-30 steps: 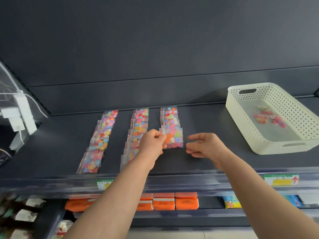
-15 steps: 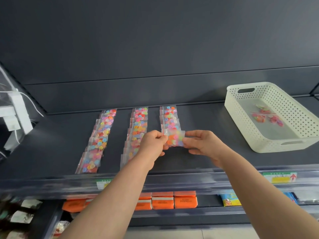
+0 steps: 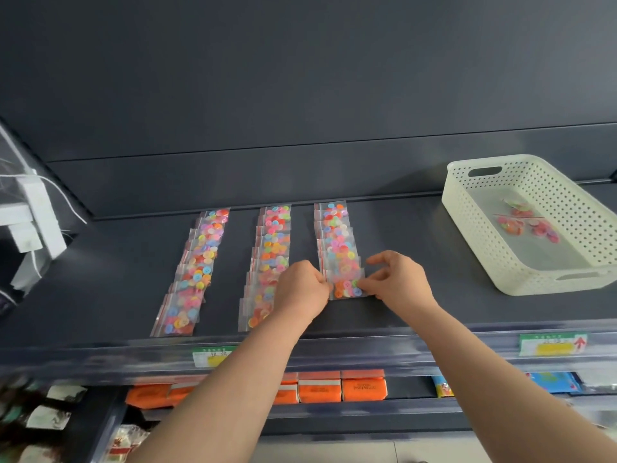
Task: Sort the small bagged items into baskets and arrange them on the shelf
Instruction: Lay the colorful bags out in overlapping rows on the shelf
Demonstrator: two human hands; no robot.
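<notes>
Though clear, button bag (image 3: 347, 286) brightly multicoloured

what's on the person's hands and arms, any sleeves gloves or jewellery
The left hand and right hand wear no gloves, and no ring, watch or bracelet shows. The left forearm and right forearm are bare to the frame's edge, no sleeves in view.

Bare forearms (image 3: 233, 379), left hand (image 3: 302, 290), right hand (image 3: 402, 284)

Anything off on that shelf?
No spill or damage. Only the bags in the basket lie jumbled at angles, unlike the neat rows. The right row stops short of the others; left hand and right hand pinch its front bag.
</notes>
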